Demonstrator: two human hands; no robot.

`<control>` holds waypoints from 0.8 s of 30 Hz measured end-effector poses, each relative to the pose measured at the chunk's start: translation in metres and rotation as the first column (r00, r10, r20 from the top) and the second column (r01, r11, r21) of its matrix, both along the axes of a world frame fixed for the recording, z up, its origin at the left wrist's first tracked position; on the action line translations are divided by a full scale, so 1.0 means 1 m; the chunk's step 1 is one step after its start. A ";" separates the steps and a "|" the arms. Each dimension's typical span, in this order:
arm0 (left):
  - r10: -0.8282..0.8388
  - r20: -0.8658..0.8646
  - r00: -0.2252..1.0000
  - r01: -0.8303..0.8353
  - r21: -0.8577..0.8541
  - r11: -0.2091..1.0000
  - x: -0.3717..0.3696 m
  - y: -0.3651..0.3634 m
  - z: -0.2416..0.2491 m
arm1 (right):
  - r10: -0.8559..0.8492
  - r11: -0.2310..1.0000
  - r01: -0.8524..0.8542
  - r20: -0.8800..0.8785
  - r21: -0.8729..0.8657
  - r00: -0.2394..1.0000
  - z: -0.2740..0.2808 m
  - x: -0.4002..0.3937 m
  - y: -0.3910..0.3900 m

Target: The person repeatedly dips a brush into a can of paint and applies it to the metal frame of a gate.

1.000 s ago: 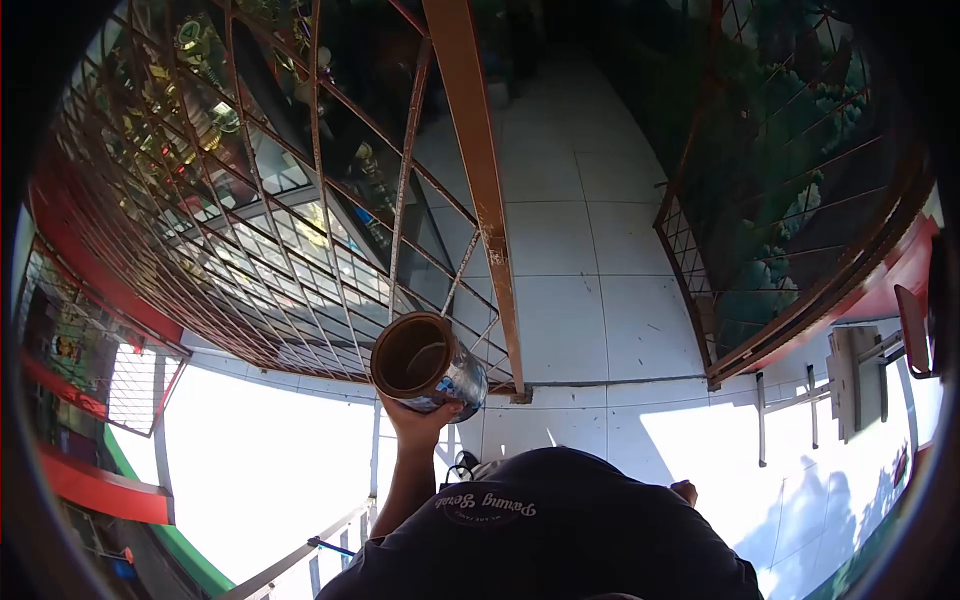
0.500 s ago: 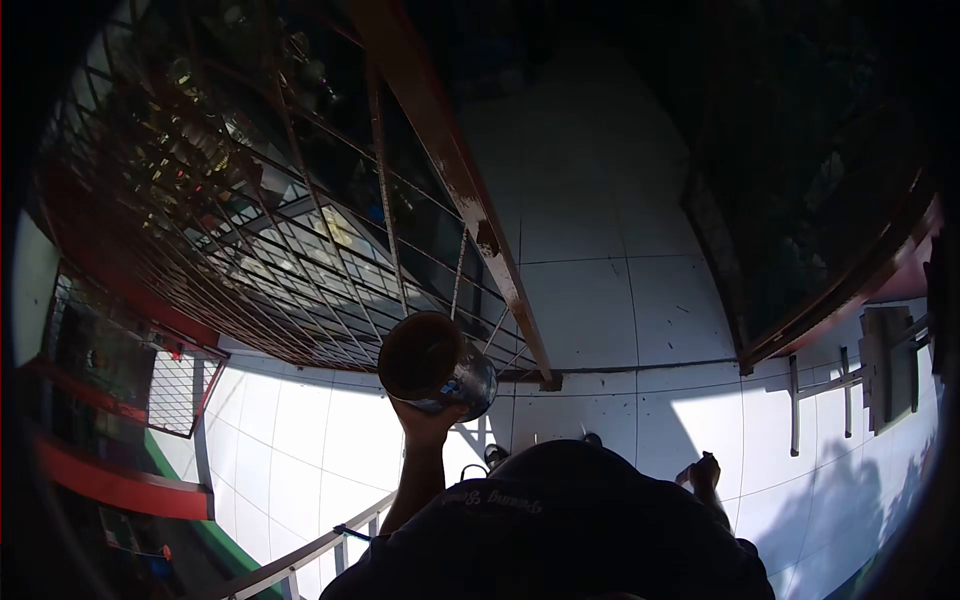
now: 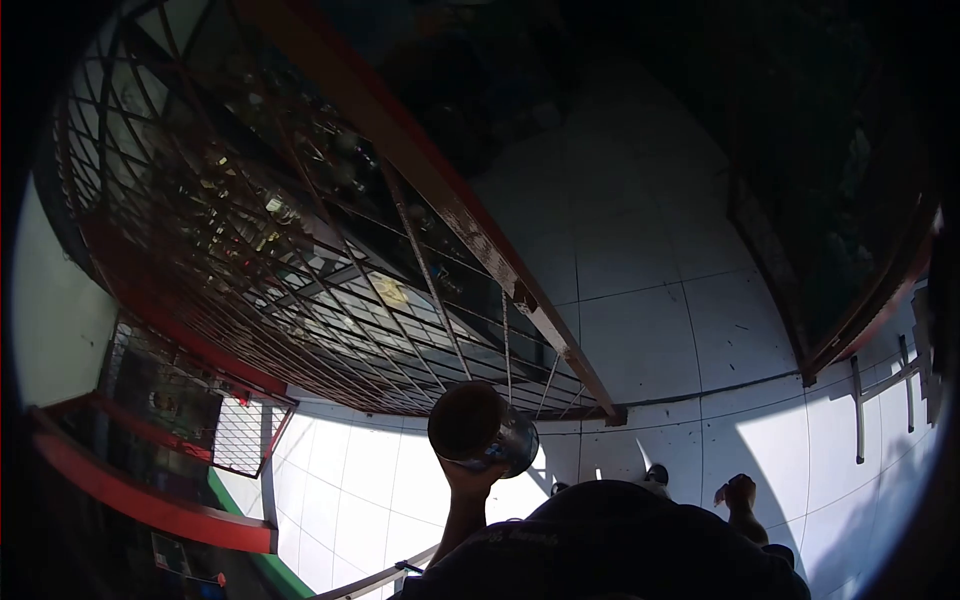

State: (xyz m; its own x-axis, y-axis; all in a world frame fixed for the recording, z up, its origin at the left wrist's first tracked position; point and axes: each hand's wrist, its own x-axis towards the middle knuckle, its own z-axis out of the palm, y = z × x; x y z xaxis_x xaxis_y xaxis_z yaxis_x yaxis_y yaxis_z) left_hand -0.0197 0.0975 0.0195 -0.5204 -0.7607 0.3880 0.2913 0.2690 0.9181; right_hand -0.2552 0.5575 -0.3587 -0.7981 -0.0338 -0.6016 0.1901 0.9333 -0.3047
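- Far left: red ledge (image 3: 150,500) and a small mesh panel (image 3: 245,435) stand at the edge of the white tiled floor (image 3: 640,330).
- Left to centre: one big metal grille (image 3: 300,270) with a rusty orange frame bar (image 3: 470,240) runs diagonally down to its foot near centre. Dark glass with reflections sits behind it.
- Open room: bare tiles right of the frame bar, up to a second grille (image 3: 850,250) at the right edge. A sunlit strip of tiles runs along the bottom.
- One tin can (image 3: 483,428) at lower centre, open mouth facing the camera, dark inside, shiny side with a blue label. It sits just under the foot of the big grille.
- Left hand (image 3: 468,480) grips the can from below, fingers curled round its base, arm raised from the dark shirt (image 3: 600,545).
- Right hand (image 3: 738,492) hangs low, well apart from the can to the right. It looks loosely curled with nothing seen in it, but it is small and I cannot tell for sure.
- Count: one can, two hands, two grilles, one mesh panel.
- Far right: a metal bracket (image 3: 905,375) is on the wall edge.
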 end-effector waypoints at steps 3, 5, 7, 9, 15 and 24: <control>-0.050 -0.035 0.998 0.052 0.056 0.997 0.008 -0.002 -0.012 | 0.359 0.924 -0.332 -0.132 0.189 0.924 -0.009 0.006 0.013; -0.080 -0.062 0.995 0.085 0.089 0.992 0.007 -0.001 -0.012 | 0.351 0.912 -0.339 -0.009 0.231 0.936 -0.020 -0.002 0.014; -0.120 -0.102 0.987 0.131 0.108 0.985 0.005 -0.001 -0.016 | 0.191 0.972 -0.180 -0.060 0.148 0.980 -0.028 -0.010 0.011; -0.146 -0.093 0.985 0.154 0.085 0.984 0.001 -0.003 -0.017 | 0.079 0.994 -0.075 -0.043 0.079 0.996 -0.032 -0.022 0.002; -0.129 -0.041 0.991 0.131 0.053 0.990 -0.012 0.005 -0.020 | 0.650 0.682 -0.662 0.155 0.311 0.744 -0.039 -0.066 -0.052; -0.226 -0.085 0.970 0.227 0.006 0.974 -0.028 -0.014 -0.002 | 0.325 0.946 -0.324 -0.076 0.021 0.943 0.011 -0.050 -0.073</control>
State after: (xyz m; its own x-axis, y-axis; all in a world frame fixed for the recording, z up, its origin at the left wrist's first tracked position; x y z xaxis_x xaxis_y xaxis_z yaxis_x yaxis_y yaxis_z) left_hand -0.0478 0.0837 0.0172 -0.6461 -0.6330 0.4265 0.4188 0.1732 0.8914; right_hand -0.3052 0.4840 -0.3474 -0.7889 -0.2940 -0.5397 -0.1474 0.9431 -0.2982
